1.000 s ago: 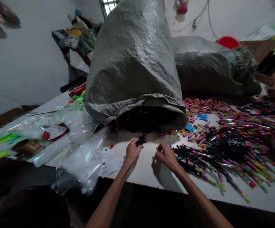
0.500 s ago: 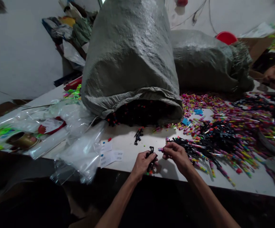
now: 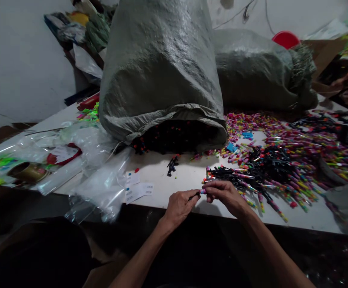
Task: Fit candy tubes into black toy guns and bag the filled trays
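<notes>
Pinching a black toy part [image 3: 194, 195] between thumb and fingers, the left hand [image 3: 179, 206] is close to the right hand [image 3: 226, 196] near the front edge of the white table [image 3: 155, 168]. The right fingertips grasp a small colorful tube [image 3: 203, 191], its end against the black part; whether the two are joined, I cannot tell. Beyond the hands, a black toy gun [image 3: 172, 165] lies on the tabletop, before the open mouth of a big gray sack [image 3: 161, 72]. Printed paper slips [image 3: 139, 191] and clear plastic bags [image 3: 101, 196] lie to the left, a heap of toy guns [image 3: 271, 164] and colorful tubes to the right.
</notes>
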`<state>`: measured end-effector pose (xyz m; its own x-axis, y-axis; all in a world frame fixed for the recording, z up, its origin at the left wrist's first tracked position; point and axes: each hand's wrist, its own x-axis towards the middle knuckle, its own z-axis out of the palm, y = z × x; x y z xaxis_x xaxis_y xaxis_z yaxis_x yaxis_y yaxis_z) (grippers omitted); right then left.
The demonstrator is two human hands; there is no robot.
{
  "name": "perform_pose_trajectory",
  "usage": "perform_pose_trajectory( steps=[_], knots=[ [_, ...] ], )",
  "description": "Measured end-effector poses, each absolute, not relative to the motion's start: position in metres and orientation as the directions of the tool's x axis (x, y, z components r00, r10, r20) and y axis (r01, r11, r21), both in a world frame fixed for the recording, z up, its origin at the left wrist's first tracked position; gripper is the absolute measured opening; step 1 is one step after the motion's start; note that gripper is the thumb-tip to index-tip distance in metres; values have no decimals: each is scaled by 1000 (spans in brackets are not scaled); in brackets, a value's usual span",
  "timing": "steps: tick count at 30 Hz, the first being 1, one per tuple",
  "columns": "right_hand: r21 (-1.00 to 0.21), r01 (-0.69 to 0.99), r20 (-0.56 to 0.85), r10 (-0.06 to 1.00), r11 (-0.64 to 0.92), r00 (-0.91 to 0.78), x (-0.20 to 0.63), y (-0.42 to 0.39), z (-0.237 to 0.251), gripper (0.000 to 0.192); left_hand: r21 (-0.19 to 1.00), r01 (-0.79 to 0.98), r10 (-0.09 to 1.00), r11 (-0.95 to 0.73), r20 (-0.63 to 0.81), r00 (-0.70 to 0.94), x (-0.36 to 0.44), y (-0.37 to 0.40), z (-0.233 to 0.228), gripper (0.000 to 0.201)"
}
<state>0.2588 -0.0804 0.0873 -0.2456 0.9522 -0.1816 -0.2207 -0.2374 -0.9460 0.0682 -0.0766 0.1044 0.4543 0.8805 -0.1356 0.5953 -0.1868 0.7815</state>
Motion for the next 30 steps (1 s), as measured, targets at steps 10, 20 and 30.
perform_pose_trajectory(
  steps=[10,20,30],
  knots=[
    [-982,166,-132,950,-87,-282,275,-91,105,26,541,650,777,-534,9,630,73,-81,94,29],
    [-937,334,-139,985,-99,-99,318,-95,88,33,604,581,737,-545,14,676,102,-62,82,39],
    [-250,954,88,985,164,-146,269,26,88,26,269,963,999,7,-52,7,39,60,70,32]
  ],
)
